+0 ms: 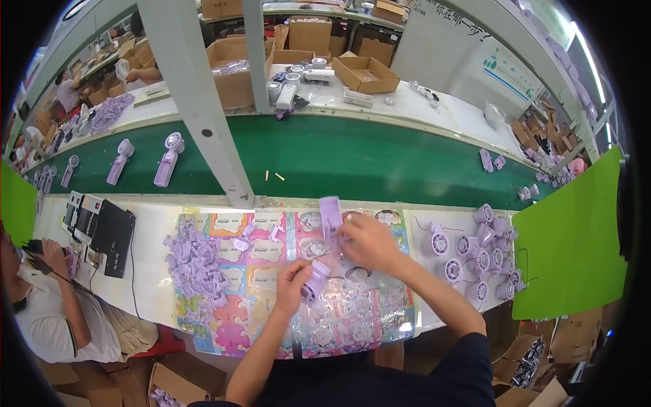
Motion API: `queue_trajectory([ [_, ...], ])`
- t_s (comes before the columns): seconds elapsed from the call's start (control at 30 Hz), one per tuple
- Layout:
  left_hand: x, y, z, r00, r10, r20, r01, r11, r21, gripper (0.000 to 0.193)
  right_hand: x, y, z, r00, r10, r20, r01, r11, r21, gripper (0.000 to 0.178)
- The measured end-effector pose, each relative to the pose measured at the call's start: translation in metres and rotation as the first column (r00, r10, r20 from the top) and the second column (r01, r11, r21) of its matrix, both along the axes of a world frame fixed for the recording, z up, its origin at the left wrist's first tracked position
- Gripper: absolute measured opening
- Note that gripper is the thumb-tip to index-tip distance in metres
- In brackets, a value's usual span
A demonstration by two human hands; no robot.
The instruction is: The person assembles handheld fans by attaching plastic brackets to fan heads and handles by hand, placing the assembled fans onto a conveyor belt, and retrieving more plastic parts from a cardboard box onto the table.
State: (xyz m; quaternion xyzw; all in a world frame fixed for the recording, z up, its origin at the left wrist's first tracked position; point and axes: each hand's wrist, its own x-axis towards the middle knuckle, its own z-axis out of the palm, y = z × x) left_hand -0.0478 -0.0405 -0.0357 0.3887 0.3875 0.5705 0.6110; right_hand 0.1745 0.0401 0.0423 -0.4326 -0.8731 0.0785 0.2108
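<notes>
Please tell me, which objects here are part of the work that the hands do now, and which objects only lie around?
In the work:
- left hand, grip on a lilac fan head
- right hand, grip on a lilac handle piece

Lying around:
- heap of lilac small parts
- cluster of lilac fan heads
- finished fans on the green belt
- black device
- cardboard boxes
</notes>
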Motion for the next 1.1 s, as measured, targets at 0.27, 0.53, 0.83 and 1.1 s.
queue_trajectory([
  [0.27,0.015,-0.019,0.042,0.977,0.159,0.143,-0.147,0.985,-0.092,0.019,0.009,-0.095,0.022,0.993,0.05,-0.105,-0.061,0.993,-0.1,0.043],
  [0.53,0.051,-0.03,0.075,0.964,-0.265,0.021,0.252,0.935,0.251,0.058,0.0,-0.133,0.009,0.502,-0.509,-0.699,-0.175,0.732,-0.659,0.078],
  [0.83,0.027,0.02,0.045,0.206,0.223,-0.953,0.51,0.806,0.299,0.066,0.042,-0.111,0.015,0.896,-0.435,-0.095,0.414,0.892,-0.179,0.067],
  [1.1,0.009,0.022,0.076,0.182,-0.155,-0.971,0.612,0.791,-0.012,0.062,0.042,-0.115,0.028,0.987,-0.074,-0.142,0.057,0.992,-0.115,0.064],
])
